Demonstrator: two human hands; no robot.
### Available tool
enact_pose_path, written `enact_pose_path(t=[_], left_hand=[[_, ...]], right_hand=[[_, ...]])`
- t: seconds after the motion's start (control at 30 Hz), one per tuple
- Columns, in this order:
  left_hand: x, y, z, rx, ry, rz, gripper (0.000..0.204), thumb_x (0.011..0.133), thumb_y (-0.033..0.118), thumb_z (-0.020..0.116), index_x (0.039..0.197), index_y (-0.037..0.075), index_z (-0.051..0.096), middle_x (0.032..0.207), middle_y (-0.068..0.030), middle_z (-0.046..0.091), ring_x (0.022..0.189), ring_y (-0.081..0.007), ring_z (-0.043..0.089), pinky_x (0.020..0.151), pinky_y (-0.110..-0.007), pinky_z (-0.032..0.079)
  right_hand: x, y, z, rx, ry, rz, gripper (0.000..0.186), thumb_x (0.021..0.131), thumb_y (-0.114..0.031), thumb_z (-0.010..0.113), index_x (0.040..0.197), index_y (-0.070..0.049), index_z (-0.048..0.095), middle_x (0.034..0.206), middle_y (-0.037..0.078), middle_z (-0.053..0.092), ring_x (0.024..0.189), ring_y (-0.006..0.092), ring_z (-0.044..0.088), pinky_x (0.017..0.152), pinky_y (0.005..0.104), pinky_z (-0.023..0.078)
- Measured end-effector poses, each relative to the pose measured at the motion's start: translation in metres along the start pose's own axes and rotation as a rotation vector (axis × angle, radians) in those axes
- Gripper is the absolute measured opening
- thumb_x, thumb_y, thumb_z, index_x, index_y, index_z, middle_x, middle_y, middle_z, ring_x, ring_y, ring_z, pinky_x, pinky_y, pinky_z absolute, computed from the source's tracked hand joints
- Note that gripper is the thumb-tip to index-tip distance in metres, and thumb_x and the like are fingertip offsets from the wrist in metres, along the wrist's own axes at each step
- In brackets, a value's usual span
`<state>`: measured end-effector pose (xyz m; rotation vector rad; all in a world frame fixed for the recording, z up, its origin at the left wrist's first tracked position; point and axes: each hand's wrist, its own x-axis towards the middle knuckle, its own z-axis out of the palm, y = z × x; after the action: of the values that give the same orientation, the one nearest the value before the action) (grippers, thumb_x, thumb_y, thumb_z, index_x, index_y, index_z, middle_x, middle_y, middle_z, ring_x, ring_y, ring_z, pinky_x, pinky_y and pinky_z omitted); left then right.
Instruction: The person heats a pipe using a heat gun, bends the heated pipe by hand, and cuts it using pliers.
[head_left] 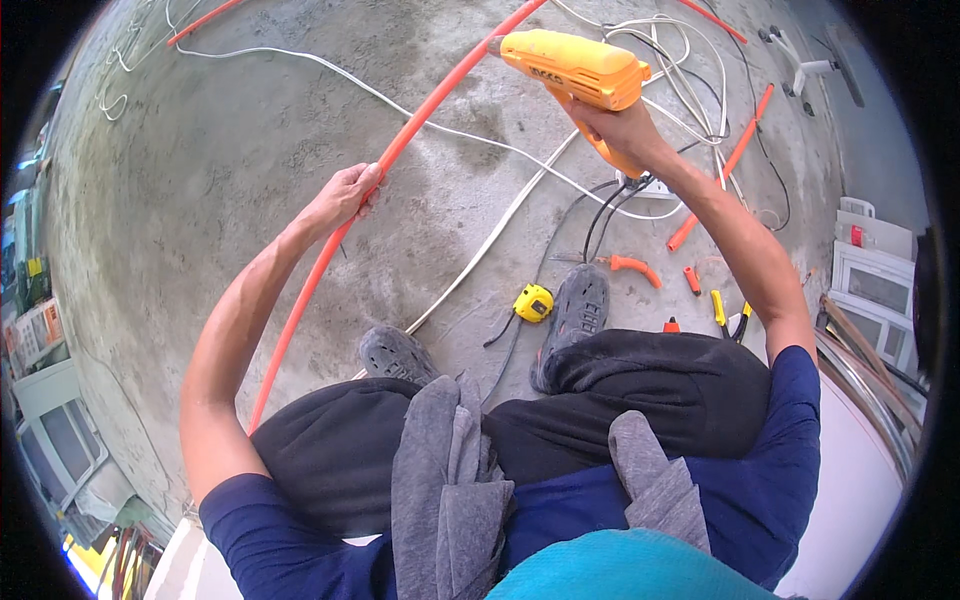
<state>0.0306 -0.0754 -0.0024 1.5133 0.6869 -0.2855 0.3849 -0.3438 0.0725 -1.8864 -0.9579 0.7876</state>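
Note:
My left hand (350, 195) is closed round a long orange conduit (424, 110) that runs diagonally from beside my left leg to the top of the view. My right hand (625, 135) grips the handle of a yellow heat gun (575, 65), whose nozzle points left, at or very near the conduit; whether they touch I cannot tell. Below the gun are cables and a partly hidden white power strip (655, 190). Near my shoes lie a yellow tape measure (533, 303) and an orange-handled knife (634, 269).
Loose white cables (500, 147) and short orange conduit pieces (680, 230) lie on the concrete floor (240, 150). Yellow-handled pliers (718, 308) are by my right knee. Stacked white window frames (870, 280) stand at the right edge, more frames and boards (55, 420) at the left.

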Motion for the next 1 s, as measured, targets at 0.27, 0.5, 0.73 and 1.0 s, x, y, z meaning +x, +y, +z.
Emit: enact_pose_path(t=[0.27,0.5,0.73,1.0], left_hand=[[0.003,-0.001,-0.001,-0.001,0.010,-0.030,0.047,0.109,0.053,0.045,0.105,0.008,0.059,0.078,0.0044,0.051,0.066,-0.0061,0.047,0.058,-0.024,0.042],[0.003,0.001,0.002,-0.032,0.020,0.003,0.042,0.109,0.050,0.049,0.110,0.009,0.057,0.079,0.0047,0.051,0.067,-0.0059,0.047,0.059,-0.024,0.043],[0.001,0.003,0.000,0.013,0.010,-0.020,0.033,0.108,0.043,0.055,0.110,0.010,0.056,0.081,0.0043,0.053,0.069,-0.0060,0.051,0.061,-0.025,0.045],[0.002,0.004,0.001,-0.063,0.008,-0.002,0.033,0.109,0.042,0.053,0.105,0.009,0.059,0.082,0.0027,0.060,0.071,-0.0075,0.057,0.064,-0.026,0.048]], right_hand=[[-0.013,-0.007,0.026,-0.023,-0.045,-0.098,0.033,0.093,-0.013,0.077,0.122,-0.006,0.063,0.091,0.000,0.066,0.069,0.0055,0.059,0.055,0.0243,0.049],[-0.021,-0.012,0.034,-0.079,-0.087,-0.099,0.045,0.090,-0.020,0.078,0.129,-0.007,0.062,0.118,0.008,0.072,0.111,0.0170,0.068,0.096,0.0343,0.054],[-0.026,-0.014,0.042,-0.170,-0.122,-0.208,0.045,0.090,-0.024,0.079,0.129,-0.007,0.062,0.118,0.009,0.072,0.108,0.0217,0.070,0.094,0.0354,0.056],[-0.016,-0.003,0.018,-0.098,0.006,-0.119,0.043,0.091,-0.026,0.078,0.128,-0.008,0.064,0.110,0.009,0.074,0.101,0.0176,0.072,0.088,0.0348,0.057]])
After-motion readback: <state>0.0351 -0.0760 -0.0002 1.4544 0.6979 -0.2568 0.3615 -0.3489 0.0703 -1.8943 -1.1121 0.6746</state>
